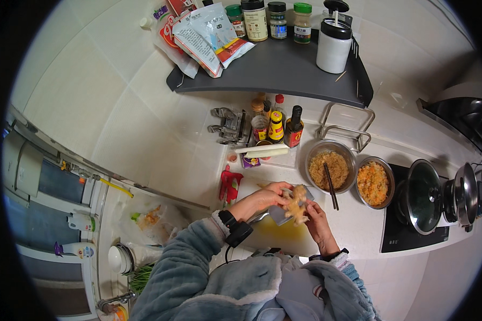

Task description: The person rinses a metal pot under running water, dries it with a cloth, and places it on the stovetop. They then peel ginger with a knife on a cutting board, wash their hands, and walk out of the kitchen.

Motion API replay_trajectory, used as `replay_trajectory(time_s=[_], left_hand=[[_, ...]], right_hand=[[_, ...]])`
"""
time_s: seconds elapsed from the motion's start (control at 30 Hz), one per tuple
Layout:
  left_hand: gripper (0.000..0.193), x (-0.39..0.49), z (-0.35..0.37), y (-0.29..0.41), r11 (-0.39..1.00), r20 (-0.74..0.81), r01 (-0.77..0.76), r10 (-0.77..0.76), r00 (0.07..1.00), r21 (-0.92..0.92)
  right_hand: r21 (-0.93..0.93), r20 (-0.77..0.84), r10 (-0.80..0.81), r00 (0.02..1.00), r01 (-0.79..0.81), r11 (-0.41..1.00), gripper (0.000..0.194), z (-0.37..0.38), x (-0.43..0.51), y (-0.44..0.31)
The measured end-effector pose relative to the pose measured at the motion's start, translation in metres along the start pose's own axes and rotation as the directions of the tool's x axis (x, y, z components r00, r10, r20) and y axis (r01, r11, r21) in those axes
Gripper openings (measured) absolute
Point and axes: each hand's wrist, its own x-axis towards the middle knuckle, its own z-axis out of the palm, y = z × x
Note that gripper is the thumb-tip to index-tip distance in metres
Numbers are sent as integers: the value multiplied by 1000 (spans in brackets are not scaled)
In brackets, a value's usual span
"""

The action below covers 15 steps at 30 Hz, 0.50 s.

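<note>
A knobby, pale tan piece of ginger root (295,206) is held up between both hands. My left hand (270,197) grips it from the left, with the fingers around its upper part. The fingertips of my right hand (318,222) pinch it from the right. Below the ginger lies a cleaver (278,216), its handle pointing left and part of its broad blade hidden. Under the cleaver is a white cutting board (249,236) with a yellow stain across its near part.
Right of the board stand a metal bowl (311,182) of brownish food with chopsticks (330,186) and a metal bowl (391,180) of orange-and-white chopped food. Farther right, a lidded pot (423,196) sits on a black cooktop (393,236). Sauce bottles (276,128) stand behind, beneath a dark shelf (273,68).
</note>
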Motion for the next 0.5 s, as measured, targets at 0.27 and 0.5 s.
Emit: replay_trajectory(time_s=[0.27,0.5], left_hand=[[54,21,13,8,993,127,92,-101,987,77],[47,49,-11,-8,910,-55,-30,57,997,413]], right_hand=[[136,156,-23,987,2,991,20,-20,0,-1],[187,49,25,998,-34,982,15,-22,0,0]])
